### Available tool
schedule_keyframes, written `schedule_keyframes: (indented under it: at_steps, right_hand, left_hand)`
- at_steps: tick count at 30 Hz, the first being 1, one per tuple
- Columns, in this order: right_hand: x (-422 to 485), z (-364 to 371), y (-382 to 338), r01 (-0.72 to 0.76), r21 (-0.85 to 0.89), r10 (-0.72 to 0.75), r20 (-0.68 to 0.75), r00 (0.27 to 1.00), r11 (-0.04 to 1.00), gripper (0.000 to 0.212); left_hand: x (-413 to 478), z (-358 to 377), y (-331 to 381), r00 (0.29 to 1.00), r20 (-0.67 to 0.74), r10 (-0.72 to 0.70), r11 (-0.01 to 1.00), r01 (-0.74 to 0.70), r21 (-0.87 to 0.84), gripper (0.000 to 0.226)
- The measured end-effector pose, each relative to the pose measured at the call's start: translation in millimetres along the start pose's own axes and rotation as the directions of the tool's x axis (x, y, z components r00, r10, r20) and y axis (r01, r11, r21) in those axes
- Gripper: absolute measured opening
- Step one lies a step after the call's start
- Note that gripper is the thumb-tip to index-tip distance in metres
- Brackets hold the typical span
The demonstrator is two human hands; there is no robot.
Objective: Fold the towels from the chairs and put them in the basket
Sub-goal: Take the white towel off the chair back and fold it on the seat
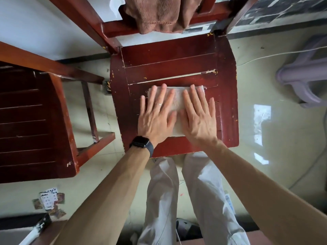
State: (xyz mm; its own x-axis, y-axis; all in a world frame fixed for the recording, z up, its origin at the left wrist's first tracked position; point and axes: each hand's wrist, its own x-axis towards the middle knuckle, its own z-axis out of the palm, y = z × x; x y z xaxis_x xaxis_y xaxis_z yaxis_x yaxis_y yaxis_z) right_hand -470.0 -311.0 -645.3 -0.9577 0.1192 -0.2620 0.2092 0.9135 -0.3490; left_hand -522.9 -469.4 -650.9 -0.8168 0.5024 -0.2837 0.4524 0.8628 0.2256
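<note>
We count two towels: one white towel (177,101) and one brown towel (159,13). We see two red wooden chairs (177,57) (30,121), two hands (155,115) (199,117), one purple plastic stool (304,73).

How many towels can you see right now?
2: a white towel folded flat on the chair seat under both hands, and a brown towel draped over that chair's backrest. Others may lie out of view.

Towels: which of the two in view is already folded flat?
The white towel on the chair seat, pressed under both the left hand and the right hand. The brown towel hangs unfolded over the chair's backrest.
</note>
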Motion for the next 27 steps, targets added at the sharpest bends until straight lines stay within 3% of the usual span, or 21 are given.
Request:
schedule_keyframes:
  at_steps: [5, 11, 14, 16, 19, 21, 23, 25, 27]
  right_hand:
    - [11, 16, 7, -0.027, -0.084, 0.027, 0.006, 1.000, 0.996, 0.066]
    - [0, 6, -14, -0.376, 0.036, 0.377, -0.049, 0.925, 0.926, 0.064]
    - [5, -15, -18, -0.505, 0.309, 0.538, -0.026, 0.843, 0.806, 0.063]
    - [12, -26, -14, -0.595, 0.473, 0.618, 0.126, 0.776, 0.650, 0.057]
    - [28, -42, -5, -0.748, 0.518, 0.665, 0.387, 0.638, 0.415, 0.038]
    - [35, -50, 4, -0.771, 0.519, 0.608, 0.492, 0.623, 0.370, 0.022]
    - [35, -60, 10, -0.769, 0.534, 0.532, 0.563, 0.633, 0.350, 0.008]
    - [30, -69, 14, -0.740, 0.561, 0.481, 0.566, 0.669, 0.370, 0.001]
    - [20, -87, 14, -0.689, 0.627, 0.423, 0.547, 0.722, 0.365, 0.023]
  left_hand:
    - [3, 15, -10, 1.000, -0.024, -0.016, 0.999, 0.015, -0.045, 0.069]
    - [-5, 9, 5, 0.955, -0.046, -0.292, 0.951, 0.285, -0.123, 0.067]
    - [-7, -11, 14, 0.837, -0.082, -0.542, 0.779, 0.463, -0.423, 0.061]
    - [-4, -25, 14, 0.765, 0.082, -0.639, 0.583, 0.551, -0.598, 0.054]
    - [5, -38, 9, 0.617, 0.357, -0.701, 0.299, 0.710, -0.638, 0.054]
    - [10, -47, 5, 0.547, 0.495, -0.676, 0.133, 0.750, -0.648, 0.053]
    - [12, -54, -1, 0.547, 0.582, -0.602, 0.062, 0.758, -0.649, 0.043]
    - [8, -64, -7, 0.577, 0.606, -0.548, 0.066, 0.752, -0.656, 0.039]
    - [1, -77, -7, 0.631, 0.584, -0.511, 0.065, 0.705, -0.706, 0.042]
